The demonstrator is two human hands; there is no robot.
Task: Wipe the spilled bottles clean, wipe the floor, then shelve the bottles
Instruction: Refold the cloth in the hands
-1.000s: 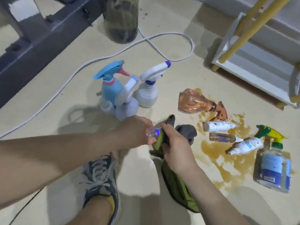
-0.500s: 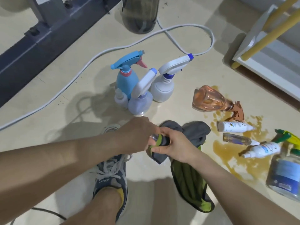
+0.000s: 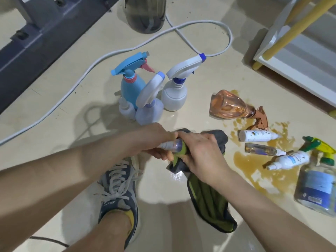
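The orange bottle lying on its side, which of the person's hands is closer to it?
Right. The right hand, gripping the cloth, is below and left of the orange bottle in the picture; the left hand, holding a small bottle, sits further left.

A dark grey metal frame (image 3: 45,33) runs slantwise across the upper left corner, with bolts showing on its upper face. Just to its right at the top edge stands a dark, see-through jar (image 3: 145,13), cut off by the picture's border. A thick white cable (image 3: 209,22) comes in from the left edge, climbs towards the jar, swings round in a wide loop to the right and crosses itself near the jar's base. Lower down is a blue-grey sneaker (image 3: 118,190) with white laces, worn with a yellow sock (image 3: 131,218). A thin black cord (image 3: 49,240) lies near the bottom left.
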